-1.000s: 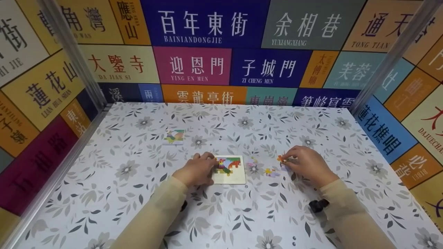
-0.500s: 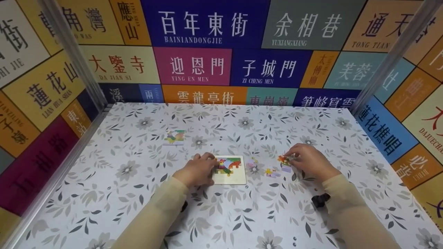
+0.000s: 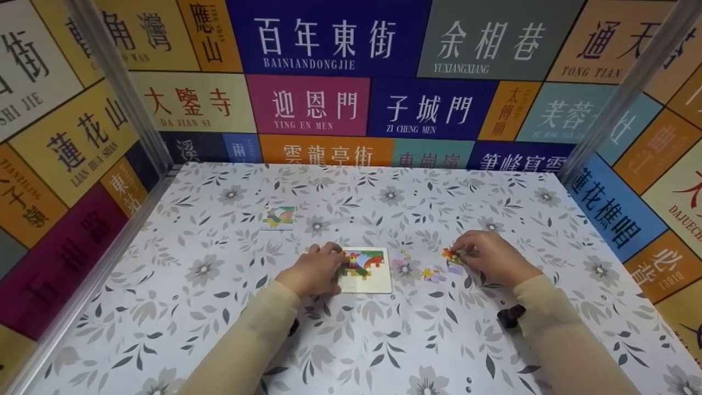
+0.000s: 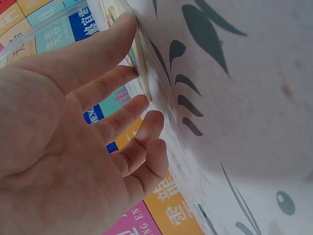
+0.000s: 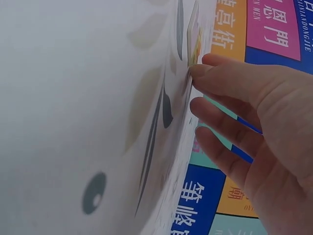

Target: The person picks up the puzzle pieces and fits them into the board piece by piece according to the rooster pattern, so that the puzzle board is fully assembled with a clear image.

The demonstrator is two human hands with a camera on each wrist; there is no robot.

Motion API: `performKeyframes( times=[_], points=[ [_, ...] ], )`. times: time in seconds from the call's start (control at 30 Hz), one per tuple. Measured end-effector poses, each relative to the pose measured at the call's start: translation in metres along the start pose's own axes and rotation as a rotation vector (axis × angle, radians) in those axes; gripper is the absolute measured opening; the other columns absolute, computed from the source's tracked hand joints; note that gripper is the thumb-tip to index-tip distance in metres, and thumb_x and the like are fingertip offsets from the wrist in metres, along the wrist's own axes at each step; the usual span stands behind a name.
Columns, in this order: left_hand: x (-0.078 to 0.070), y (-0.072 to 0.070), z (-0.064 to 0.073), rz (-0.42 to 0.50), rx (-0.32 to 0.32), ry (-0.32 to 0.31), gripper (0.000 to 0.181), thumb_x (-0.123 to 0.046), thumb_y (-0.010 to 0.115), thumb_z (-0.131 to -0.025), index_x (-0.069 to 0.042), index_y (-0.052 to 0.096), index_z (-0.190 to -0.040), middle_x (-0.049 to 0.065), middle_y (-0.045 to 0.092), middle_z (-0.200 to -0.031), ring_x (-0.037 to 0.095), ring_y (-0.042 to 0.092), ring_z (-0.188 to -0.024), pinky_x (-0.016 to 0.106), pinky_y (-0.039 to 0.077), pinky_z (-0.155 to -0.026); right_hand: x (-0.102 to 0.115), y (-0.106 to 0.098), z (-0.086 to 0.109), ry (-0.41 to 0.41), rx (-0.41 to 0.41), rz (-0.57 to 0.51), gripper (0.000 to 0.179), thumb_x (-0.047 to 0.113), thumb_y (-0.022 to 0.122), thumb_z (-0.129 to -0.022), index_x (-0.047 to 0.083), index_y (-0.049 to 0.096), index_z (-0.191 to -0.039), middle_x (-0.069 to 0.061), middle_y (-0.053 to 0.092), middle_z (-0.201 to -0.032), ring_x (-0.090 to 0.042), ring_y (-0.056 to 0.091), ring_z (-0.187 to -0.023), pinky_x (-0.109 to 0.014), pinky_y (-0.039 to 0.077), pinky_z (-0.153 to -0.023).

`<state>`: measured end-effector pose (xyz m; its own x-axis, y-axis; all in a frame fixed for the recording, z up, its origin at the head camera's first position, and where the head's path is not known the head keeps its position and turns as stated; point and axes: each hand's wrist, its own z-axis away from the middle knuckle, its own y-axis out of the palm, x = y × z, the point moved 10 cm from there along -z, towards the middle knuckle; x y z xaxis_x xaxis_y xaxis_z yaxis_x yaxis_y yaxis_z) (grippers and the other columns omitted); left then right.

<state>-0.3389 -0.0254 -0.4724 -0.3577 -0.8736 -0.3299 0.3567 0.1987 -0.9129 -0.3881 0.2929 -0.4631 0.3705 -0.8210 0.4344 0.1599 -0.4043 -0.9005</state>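
A pale puzzle board (image 3: 373, 282) lies on the table, its upper part filled with a colourful bird picture. My left hand (image 3: 315, 270) holds the board's left end, thumb near the front corner and fingers at the far side. In the left wrist view, the thumb (image 4: 110, 41) and two fingertips meet the board's edge. To the right, my right hand (image 3: 491, 255) pinches an orange-and-green puzzle piece (image 3: 451, 255) between thumb and forefinger, down at the tabletop. Just below it lies a lavender piece (image 3: 455, 269). The right wrist view shows the piece (image 5: 194, 44) edge-on at the fingertips.
Between board and right hand lie a yellow-and-lilac group of pieces (image 3: 432, 274) and some pinkish pieces (image 3: 402, 258). A small picture card (image 3: 278, 218) lies at the back left. The table (image 3: 247, 340) has a leaf-patterned cover; printed sign panels (image 3: 307, 104) wall its back and sides.
My right hand has shifted slightly to the right, and the lavender piece below its fingertips shows more. My left hand stays on the board, which has not moved.
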Motion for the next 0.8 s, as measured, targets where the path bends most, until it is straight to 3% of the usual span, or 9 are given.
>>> performKeyframes(
  times=[0.33,0.8],
  points=[
    [0.002,0.003,-0.002,-0.010,0.026,-0.016,0.065,-0.022,0.083,-0.087,-0.021,0.058,-0.147,0.008,0.042,-0.158,0.035,0.042,-0.138,0.055,0.038,-0.115,0.000,-0.002,0.000,-0.004,-0.022,0.066,0.015,0.014,0.078,-0.091,0.016,0.081,-0.105,0.000,0.073,-0.101,-0.016,0.063,-0.087,-0.040,0.053,-0.082],
    [-0.004,-0.004,0.002,-0.015,-0.022,0.029,0.062,-0.020,0.086,-0.083,-0.016,0.062,-0.141,0.012,0.046,-0.154,0.037,0.045,-0.130,0.057,0.043,-0.107,0.008,-0.008,0.003,0.002,-0.062,0.098,0.012,0.020,0.079,-0.091,0.018,0.082,-0.102,0.003,0.075,-0.099,-0.012,0.057,-0.076,-0.032,0.048,-0.070]
  ],
)
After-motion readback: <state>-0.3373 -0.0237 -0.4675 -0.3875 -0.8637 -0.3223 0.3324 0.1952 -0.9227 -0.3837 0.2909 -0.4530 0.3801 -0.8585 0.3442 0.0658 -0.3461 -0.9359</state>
